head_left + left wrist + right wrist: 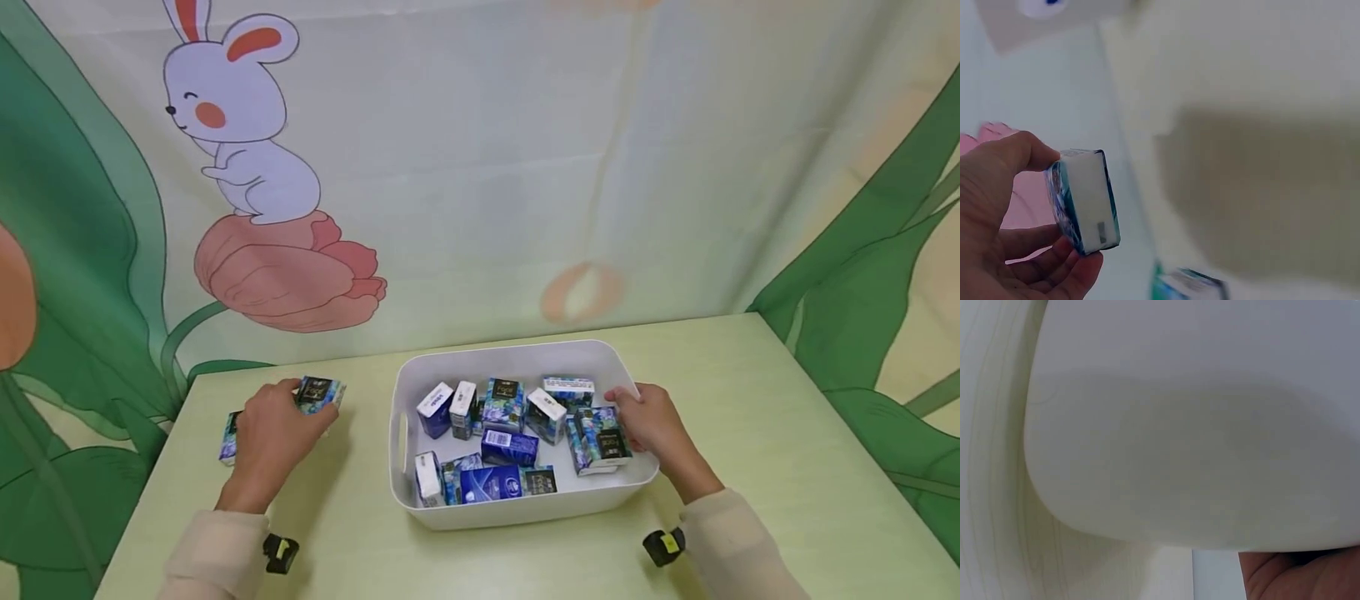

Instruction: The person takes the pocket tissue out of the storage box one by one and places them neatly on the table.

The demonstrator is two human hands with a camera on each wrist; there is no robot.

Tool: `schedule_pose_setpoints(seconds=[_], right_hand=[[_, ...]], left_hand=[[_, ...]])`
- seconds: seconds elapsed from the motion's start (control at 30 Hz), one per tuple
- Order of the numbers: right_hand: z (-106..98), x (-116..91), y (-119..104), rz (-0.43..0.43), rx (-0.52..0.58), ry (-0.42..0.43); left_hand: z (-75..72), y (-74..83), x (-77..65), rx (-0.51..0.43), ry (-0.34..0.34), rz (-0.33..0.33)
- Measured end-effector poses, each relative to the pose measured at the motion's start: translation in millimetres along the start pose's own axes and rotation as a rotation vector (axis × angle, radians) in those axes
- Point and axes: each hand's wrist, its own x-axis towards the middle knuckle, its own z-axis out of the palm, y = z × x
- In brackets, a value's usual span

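Observation:
My left hand point(273, 437) pinches a small blue-green pocket tissue pack point(318, 392) above the left part of the table. In the left wrist view the pack point(1088, 200) sits between thumb and fingertips, its white side showing. A second tissue pack point(227, 439) lies on the table, partly hidden behind that hand. My right hand point(652, 425) grips the right end of a white plastic bin point(517, 512), thumb over the rim. Inside are several tissue packs, some dark blue point(491, 485), others floral with black labels point(504, 404). The right wrist view shows mostly the bin's outer wall point(1179, 456).
The bin stands on a light wood-look table point(352, 550). A printed curtain point(480, 183) with a rabbit and flowers hangs along the table's back edge. Black bands with yellow tags point(281, 552) hang at both wrists.

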Motion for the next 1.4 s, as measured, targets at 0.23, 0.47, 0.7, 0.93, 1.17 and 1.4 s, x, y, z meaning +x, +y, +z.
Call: schedule_pose_setpoints(seconds=[0.23,0.47,0.7,0.93,1.17,1.4], right_hand=[[1.8,1.4,1.3,0.015,0.020,0.003],[-0.4,0.9,0.9,0.006,0.007,0.016],[-1.0,0.5,0.6,0.005,-0.009,0.016],[-0.1,-0.6,-0.5,0.003,-0.010,0.009],[-1.8,-0.2,0.4,-0.007,-0.014,0.009],[-0.8,-1.5,-0.6,-0.005,0.018,0.004]], left_hand=[[25.4,-59.1,-2.3,0.062,-0.044,-0.136],[30.6,-80.7,-2.5,0.145,-0.042,-0.132],[17.2,-26.6,-12.2,0.043,0.121,0.090],[-9.7,66.8,-25.5,-0.009,0.113,0.482],[-15.8,114.3,-32.6,0.139,-0.166,0.732],[1.3,133.5,-33.9,0.265,-0.468,0.756]])
